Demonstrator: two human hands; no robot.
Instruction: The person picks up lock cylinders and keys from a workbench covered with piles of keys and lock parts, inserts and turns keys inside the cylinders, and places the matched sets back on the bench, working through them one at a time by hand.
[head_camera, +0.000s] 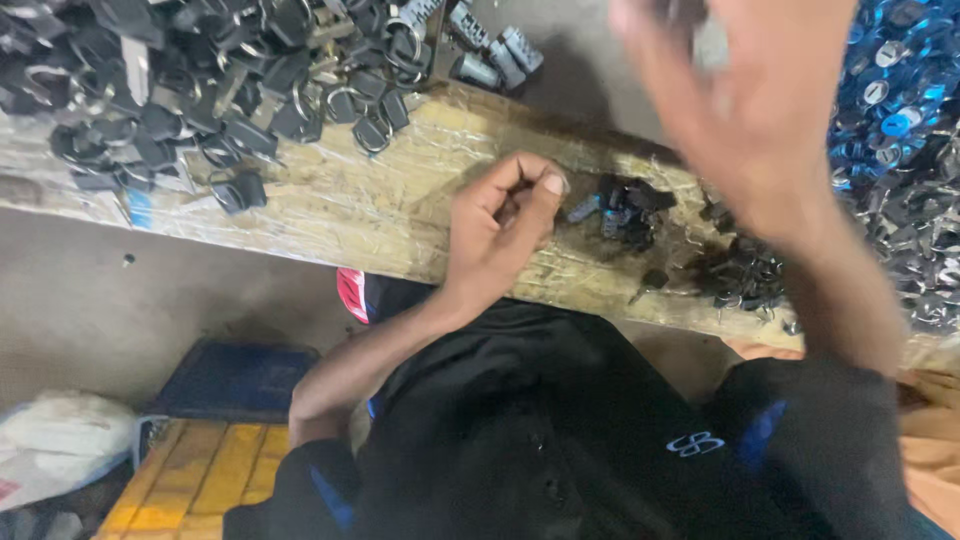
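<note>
**Small parts at the edge of a crowded bench**

Nearest the camera, at the bottom of the frame, sits the person's dark shirt, with a yellow crate (190, 475) and a white bag (60, 440) on the floor at lower left. Just above, in the middle of the frame, the left hand (500, 225) rests over the bench (400, 200), its fingers (545, 190) curled in, thumb meeting forefinger as if pinching something small; what it pinches, if anything, I cannot make out. Just to the right of that hand lies a small cluster of dark parts (625, 210), with another dark clump (740, 270) near the bench's near edge.

The right hand (760, 110) is raised at upper right, blurred, fingers spread and holding nothing that I can see.

Farther back, a heap of black fobs with metal rings (200, 90) fills the upper left, a few small combination locks (490, 50) sit at upper centre, and a pile of shiny blue pieces (900, 110) covers the far right.

The risk, as I judge it, lies with the loose parts near the edge: a sweep of the moving hand or a sleeve could knock them to the floor, and a tiny piece could slip from a pinch into the piles.
</note>
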